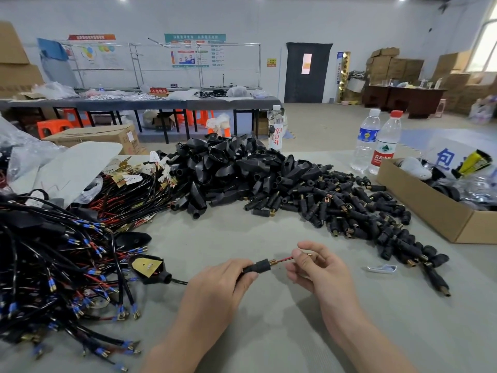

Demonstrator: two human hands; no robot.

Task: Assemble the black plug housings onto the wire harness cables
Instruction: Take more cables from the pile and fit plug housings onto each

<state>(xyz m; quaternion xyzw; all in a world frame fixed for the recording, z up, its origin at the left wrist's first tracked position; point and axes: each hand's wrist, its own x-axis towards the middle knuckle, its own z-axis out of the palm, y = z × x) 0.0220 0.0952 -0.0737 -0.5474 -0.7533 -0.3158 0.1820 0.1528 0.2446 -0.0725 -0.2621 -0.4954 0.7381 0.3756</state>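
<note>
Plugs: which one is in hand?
The plug in the left hand, red wire leaving its brass end toward the right hand, which pinches it; the rest lie loose in the pile.

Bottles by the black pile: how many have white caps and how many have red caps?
White-capped bottles: 2
Red-capped bottle: 1
Total: 3
</note>
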